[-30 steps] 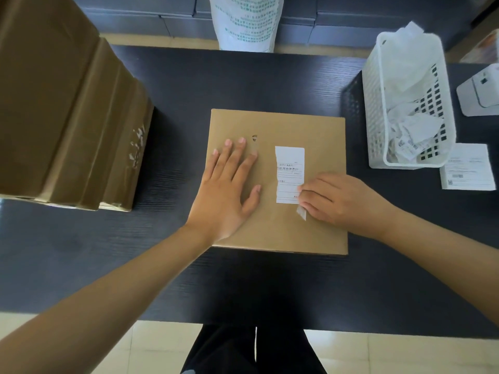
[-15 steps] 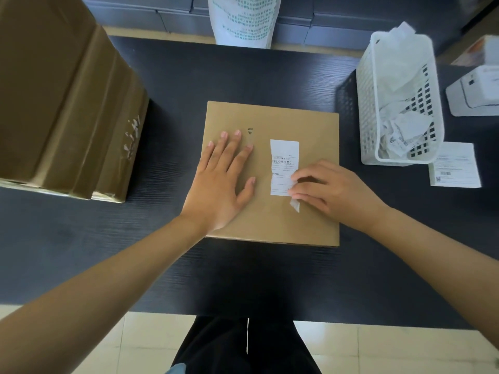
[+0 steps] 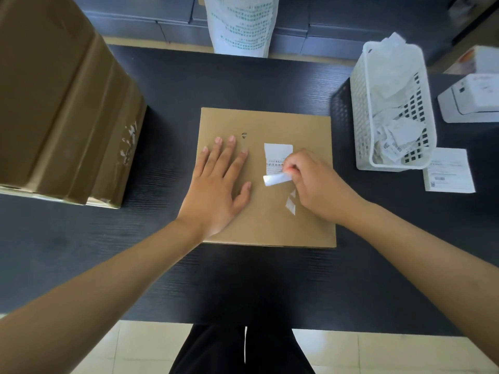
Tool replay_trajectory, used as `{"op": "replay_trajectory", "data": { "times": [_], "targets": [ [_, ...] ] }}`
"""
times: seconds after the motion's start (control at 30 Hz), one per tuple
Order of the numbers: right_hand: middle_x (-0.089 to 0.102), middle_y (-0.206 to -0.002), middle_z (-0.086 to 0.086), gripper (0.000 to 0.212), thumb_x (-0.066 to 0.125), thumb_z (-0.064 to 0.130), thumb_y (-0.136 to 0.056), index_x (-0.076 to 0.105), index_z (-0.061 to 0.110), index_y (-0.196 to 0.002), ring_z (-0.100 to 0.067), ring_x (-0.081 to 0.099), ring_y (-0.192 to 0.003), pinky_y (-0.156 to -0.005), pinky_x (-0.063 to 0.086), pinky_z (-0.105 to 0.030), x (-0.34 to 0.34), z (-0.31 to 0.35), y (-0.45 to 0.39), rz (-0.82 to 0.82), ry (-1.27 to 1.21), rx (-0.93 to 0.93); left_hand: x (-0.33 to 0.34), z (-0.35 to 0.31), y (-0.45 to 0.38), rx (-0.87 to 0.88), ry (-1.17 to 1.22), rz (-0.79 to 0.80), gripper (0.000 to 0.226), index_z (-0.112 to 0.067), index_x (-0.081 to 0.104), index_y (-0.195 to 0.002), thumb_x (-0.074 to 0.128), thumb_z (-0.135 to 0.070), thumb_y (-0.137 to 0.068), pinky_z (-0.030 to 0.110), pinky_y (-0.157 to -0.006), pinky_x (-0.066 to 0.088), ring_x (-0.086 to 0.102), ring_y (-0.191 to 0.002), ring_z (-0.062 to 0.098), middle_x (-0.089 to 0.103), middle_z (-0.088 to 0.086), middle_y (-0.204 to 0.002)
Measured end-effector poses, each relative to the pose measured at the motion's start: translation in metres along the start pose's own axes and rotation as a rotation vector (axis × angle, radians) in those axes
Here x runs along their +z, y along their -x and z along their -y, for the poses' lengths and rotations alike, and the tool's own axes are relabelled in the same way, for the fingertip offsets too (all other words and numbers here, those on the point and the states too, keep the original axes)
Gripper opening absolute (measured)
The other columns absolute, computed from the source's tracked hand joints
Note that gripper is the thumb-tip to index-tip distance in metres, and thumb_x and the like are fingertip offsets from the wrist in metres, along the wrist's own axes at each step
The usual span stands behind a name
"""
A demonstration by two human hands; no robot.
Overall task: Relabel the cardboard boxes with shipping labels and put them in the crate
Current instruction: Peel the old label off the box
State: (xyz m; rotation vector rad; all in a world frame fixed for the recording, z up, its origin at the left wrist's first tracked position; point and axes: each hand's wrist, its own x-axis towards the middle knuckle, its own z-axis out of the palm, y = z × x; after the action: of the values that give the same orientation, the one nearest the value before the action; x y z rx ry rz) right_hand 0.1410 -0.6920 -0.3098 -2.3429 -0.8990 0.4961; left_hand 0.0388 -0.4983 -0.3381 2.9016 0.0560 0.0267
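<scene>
On top of the flat cardboard box [image 3: 270,211], the right hand [image 3: 316,184] pinches the near end of the white label [image 3: 278,157], curled up off the cardboard; the label's long axis runs near to far. Left of it, the left hand [image 3: 216,190] presses flat, fingers spread. Right of the box stands a white basket [image 3: 361,117] of crumpled paper.

Flat cardboard box [image 3: 267,176] at worktop [image 3: 243,279] centre. Left hand [image 3: 216,190] flat on box's left half; right hand [image 3: 313,184] on right half, fingers [image 3: 290,171] pinching lifted near end of label [image 3: 278,155] stuck mid-box. Label scraps [image 3: 291,205] on box just nearer than label. Large carton [image 3: 59,98] far left. Basket [image 3: 361,125] right of box, crumpled papers [image 3: 397,139] in it. Label sheet [image 3: 448,171] right of basket's near end; printer [image 3: 472,98] behind sheet. Bag [image 3: 241,25] behind worktop.
</scene>
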Motion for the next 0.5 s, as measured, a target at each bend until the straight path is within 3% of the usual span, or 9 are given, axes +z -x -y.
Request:
{"op": "replay_trajectory", "data": {
  "times": [0.23, 0.33, 0.5],
  "targets": [
    [0.059, -0.101, -0.001, 0.015, 0.035, 0.017, -0.102, 0.048, 0.019, -0.095, -0.01, 0.064, -0.079, -0.058, 0.044, -0.007, -0.015, 0.001, -0.022, -0.245, -0.339, 0.289, -0.001, -0.001, 0.0, 0.011, -0.006, 0.007, 0.062, -0.013, 0.033, -0.148, 0.033, -0.044, -0.094, 0.045, -0.12, 0.007, 0.011, -0.147, 0.029, 0.02, 0.012, -0.158],
    [0.06, -0.102, 0.004, 0.015, 0.037, 0.02, -0.103, 0.048, 0.024, -0.094, -0.005, 0.066, -0.076, -0.059, 0.046, -0.005, -0.028, 0.001, -0.032, -0.348, -0.483, 0.366, -0.001, -0.003, 0.0, 0.03, -0.001, 0.017, 0.062, -0.014, 0.033, -0.148, 0.033, -0.044, -0.094, 0.044, -0.12, 0.008, 0.012, -0.147, 0.027, 0.02, 0.01, -0.158],
    [0.061, -0.101, 0.004, 0.011, 0.04, 0.023, -0.102, 0.05, 0.024, -0.099, -0.001, 0.057, -0.079, -0.064, 0.042, -0.007, -0.03, -0.003, -0.038, -0.419, -0.436, 0.389, -0.001, -0.004, 0.0, -0.006, -0.005, 0.019, 0.064, -0.015, 0.033, -0.148, 0.032, -0.046, -0.093, 0.043, -0.12, 0.007, 0.011, -0.148, 0.027, 0.019, 0.01, -0.158]
  ]
}}
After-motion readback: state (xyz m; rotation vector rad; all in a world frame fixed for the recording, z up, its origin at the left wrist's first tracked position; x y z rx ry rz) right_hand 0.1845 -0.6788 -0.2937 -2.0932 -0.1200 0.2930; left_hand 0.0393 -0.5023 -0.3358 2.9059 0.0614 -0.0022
